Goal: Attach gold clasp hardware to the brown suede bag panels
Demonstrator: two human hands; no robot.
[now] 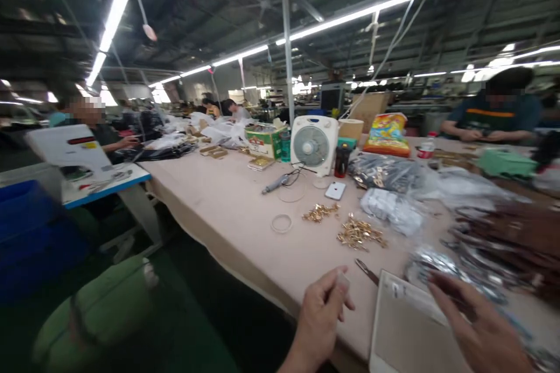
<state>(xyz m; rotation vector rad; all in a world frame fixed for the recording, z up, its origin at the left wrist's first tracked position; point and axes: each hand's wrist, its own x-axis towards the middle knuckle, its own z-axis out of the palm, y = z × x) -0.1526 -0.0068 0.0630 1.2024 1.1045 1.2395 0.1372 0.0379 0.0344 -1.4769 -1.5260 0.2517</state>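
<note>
Loose gold pieces (359, 234) on the counter (236, 215), near the hands.
The left hand (318, 313) pinches a small pale piece (343, 281) between its fingers by the counter's edge; the right hand (483, 317) is half curled over a white tray (411, 332), its grip unclear. Beyond, a plastic bag (385, 172) holds grey and gold items.

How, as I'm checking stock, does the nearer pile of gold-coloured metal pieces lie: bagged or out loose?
Out loose: the gold-coloured metal pieces lie heaped directly on the tabletop, with no bag around them.
</note>
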